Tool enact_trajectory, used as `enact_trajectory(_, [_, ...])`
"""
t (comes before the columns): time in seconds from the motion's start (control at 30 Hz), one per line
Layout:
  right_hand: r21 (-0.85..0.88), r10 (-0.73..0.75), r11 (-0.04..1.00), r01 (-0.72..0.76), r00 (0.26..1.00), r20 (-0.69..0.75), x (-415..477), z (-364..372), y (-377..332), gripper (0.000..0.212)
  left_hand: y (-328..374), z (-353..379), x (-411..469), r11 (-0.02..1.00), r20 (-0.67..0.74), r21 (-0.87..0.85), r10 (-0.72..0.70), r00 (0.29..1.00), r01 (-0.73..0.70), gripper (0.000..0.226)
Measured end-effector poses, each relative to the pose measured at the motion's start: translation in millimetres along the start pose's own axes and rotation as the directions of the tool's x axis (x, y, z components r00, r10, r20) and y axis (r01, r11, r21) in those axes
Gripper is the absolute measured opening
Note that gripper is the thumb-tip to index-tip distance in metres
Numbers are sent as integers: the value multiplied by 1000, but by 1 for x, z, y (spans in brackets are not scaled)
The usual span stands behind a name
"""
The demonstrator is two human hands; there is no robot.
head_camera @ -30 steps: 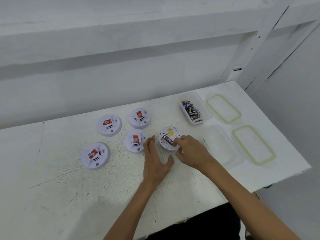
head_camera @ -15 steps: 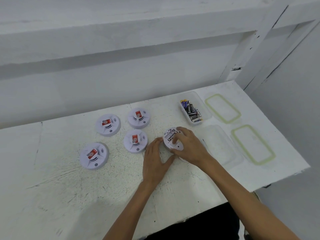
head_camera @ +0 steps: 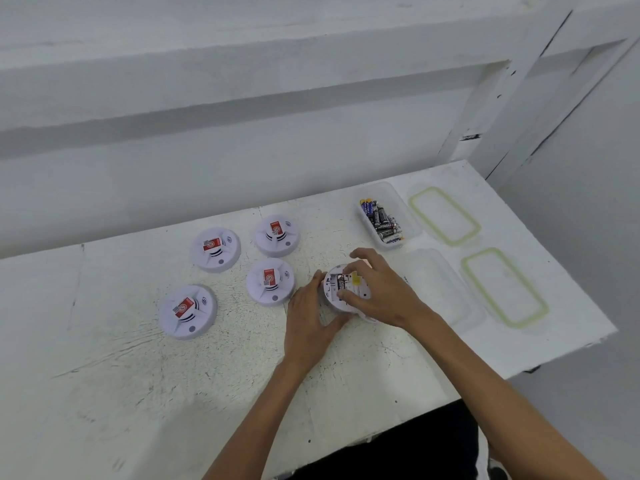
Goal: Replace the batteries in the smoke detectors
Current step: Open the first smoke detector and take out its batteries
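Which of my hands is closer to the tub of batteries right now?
Right. The right hand rests on the open smoke detector, just in front of the tub of batteries; the left hand holds the detector's left edge, farther from the tub.

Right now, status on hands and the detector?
Left hand grips upturned smoke detector. Right hand curled over it, thumb at battery bay. Nothing in the way.
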State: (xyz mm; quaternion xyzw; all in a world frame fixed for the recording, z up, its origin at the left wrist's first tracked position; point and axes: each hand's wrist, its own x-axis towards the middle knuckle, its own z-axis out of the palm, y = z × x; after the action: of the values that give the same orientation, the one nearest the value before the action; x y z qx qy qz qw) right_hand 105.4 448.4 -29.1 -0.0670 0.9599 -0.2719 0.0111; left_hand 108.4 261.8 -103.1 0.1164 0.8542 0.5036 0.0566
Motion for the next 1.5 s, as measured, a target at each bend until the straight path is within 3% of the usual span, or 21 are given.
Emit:
enact_trajectory(0.13, [-84,19,996,-18,1000,8,4,8,0,47,3,-1,-2,999,-14,11,33,999,-33,89])
enact_trajectory(0.37, [-191,42,980,-49,998,-39,12,20,-12,26,-4,2,3,995,6,68,78,997,-78,79])
enact_trajectory(0.77, [-368,158,912,-182,983,-95,31,32,-33,33,2,2,1,977,0,164,135,991,-133,72])
enact_trajectory(0.97, [-155,115,980,-128,989,-92,30,23,-28,25,3,1,2,985,-33,131,120,992,-115,73])
enact_trajectory(1.07, [-16,158,986,-164,971,-179,22,29,-25,21,0,2,2,987,-41,123,109,993,-103,75])
enact_trajectory(1.3, [135,243,968,-210,913,-329,6,37,-27,24,3,2,2,992,-46,87,101,994,-96,76])
enact_trajectory(1.4, [355,245,928,-118,909,-337,2,14,-35,16,1,1,1,995,-32,85,62,998,-59,77])
enact_trajectory(1.5, [495,322,863,-98,861,-393,-5,-20,-32,16,-2,1,-1,998,-21,67,18,1000,-16,82])
